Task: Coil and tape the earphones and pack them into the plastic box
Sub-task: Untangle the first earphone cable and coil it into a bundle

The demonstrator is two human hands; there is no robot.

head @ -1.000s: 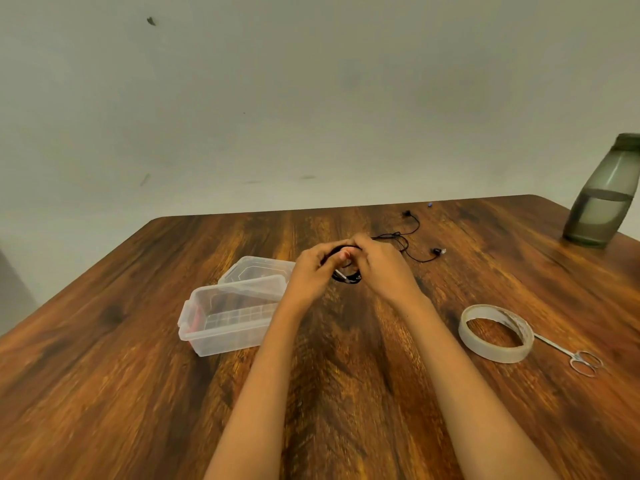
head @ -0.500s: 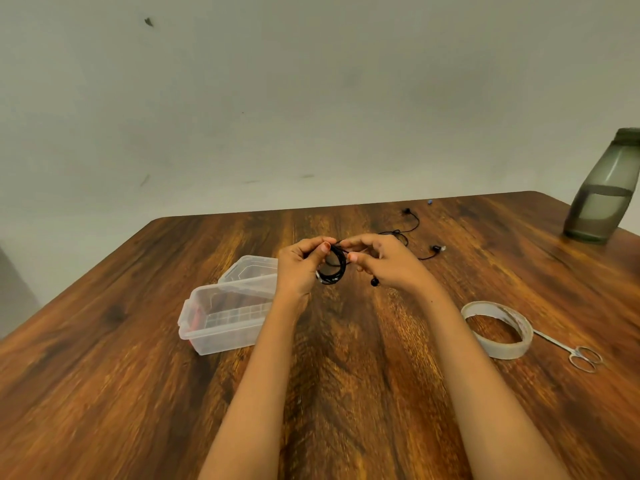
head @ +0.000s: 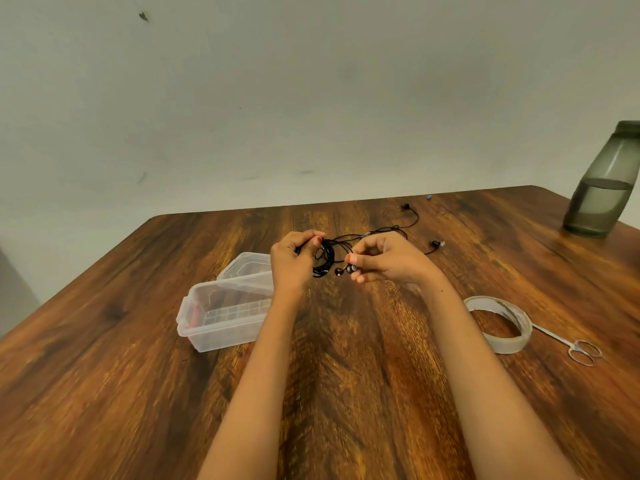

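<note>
The left hand (head: 292,259) is pinching the coiled part of the earphones (head: 325,259) above the counter (head: 346,375), while the right hand (head: 388,259) is pinching an earbud end. The coil is likely risking springing loose if either pinch is slackening, since the tape roll (head: 507,341) and plastic box (head: 225,317) are lying apart. No readable writing is showing anywhere.

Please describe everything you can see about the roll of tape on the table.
The roll of tape is a wide ring of clear, slightly cloudy tape. It lies flat on the wooden table, to the right of the right forearm, with wood showing through its open middle. No hand touches it. The small metal scissors lie just right of it, their tip close to its rim.
</note>
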